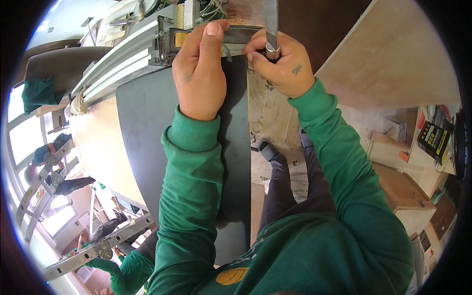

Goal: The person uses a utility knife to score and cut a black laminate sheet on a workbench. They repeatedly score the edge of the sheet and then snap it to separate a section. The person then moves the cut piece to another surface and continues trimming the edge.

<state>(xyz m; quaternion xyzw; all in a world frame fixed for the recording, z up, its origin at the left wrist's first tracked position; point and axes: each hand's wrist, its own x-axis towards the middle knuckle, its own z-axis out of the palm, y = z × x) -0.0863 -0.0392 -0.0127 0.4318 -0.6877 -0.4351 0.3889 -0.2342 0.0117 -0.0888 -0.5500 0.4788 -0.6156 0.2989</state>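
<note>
My right hand (287,64) is closed round the dark handle of a flat metal file (271,19), its blade pointing away from me. The thumb and forefinger of that hand come together at the far right corner of a dark grey panel (162,123). My left hand (201,69) lies over the panel's far end, thumb stretched forward and fingers bent in. What its fingertips grip is hidden. Between the two hands runs a dark narrow strip (241,34). My left forearm reaches along above the panel.
Left of my left hand lies a grooved metal rail (128,54). A large pale board (393,54) stands at right, beyond a dark box (432,140) and a wooden cabinet (403,191). A folding ladder (98,248) and other people are at lower left.
</note>
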